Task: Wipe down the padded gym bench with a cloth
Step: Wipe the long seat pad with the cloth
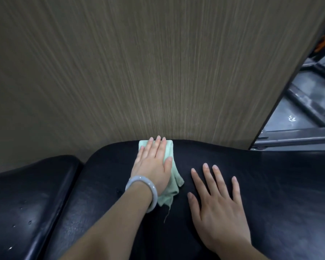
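Left hand (154, 162) flat on cloth (174, 186)

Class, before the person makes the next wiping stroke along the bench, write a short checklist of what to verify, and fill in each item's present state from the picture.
1. Cloth under the wiping hand: ok. The left hand presses it flat with straight fingers.
2. Cloth in contact with the bench pad: ok, it lies on the black padding at the far edge by the wall.
3. Right hand clear of the cloth: ok, it rests flat on the pad beside it.
4. Cloth folded neatly: not ok, its near end is bunched and a thread trails.
5. Neighbouring pad dry: not ok, droplets show.
6. Cloth damp enough: cannot tell.
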Demonstrator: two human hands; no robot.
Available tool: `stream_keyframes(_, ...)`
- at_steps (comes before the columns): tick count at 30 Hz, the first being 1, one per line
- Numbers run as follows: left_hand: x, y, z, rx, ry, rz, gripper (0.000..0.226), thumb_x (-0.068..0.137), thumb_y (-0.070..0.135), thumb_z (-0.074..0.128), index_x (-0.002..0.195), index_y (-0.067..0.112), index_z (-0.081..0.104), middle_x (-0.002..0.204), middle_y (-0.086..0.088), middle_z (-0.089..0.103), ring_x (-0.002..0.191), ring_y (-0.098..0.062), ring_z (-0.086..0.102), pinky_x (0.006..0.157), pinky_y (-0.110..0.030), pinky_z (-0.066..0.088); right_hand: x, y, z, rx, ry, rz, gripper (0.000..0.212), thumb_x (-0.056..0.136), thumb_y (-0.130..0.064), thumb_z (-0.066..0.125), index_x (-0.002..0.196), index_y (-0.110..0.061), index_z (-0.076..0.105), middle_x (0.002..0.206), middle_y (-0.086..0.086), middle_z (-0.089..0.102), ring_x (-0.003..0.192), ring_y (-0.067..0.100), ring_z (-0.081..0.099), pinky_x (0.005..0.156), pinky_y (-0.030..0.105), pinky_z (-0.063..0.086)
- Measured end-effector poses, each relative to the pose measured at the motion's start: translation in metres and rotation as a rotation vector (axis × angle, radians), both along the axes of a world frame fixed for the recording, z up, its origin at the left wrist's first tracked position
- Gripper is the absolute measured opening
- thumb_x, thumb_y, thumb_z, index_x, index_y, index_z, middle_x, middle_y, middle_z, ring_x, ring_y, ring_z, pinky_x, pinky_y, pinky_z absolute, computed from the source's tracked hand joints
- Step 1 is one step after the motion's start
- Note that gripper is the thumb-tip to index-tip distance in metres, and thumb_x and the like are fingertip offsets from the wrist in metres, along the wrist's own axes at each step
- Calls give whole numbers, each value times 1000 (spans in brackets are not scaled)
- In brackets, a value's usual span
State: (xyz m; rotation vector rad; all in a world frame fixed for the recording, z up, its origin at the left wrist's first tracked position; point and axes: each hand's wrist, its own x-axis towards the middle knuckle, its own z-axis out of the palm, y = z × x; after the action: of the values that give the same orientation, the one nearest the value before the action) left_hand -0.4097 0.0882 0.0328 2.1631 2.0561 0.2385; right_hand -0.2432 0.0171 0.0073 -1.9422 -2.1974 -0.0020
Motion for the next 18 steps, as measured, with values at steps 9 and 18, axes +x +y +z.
stream_keyframes(9, 2, -56, -2, 19, -96, -2, 75, 79, 50, -14, 150, 27, -11, 157, 14, -18, 138, 0, -28, 113, -24, -20, 1, -1, 4, -34, -46, 11, 56, 97, -48, 21, 138, -23, 51, 145, 5, 46, 138, 23, 37, 108, 53, 20)
stream_keyframes(18, 4, -109, -10, 59, -84, -35, 63, 92, 47, 4, 150, 23, -2, 159, 9, -3, 144, -4, -15, 115, -26, -7, 0, -3, 6, -107, -58, 8, 64, 92, -54, 7, 149, -30, 23, 157, -2, 21, 147, 16, 10, 115, 47, -1)
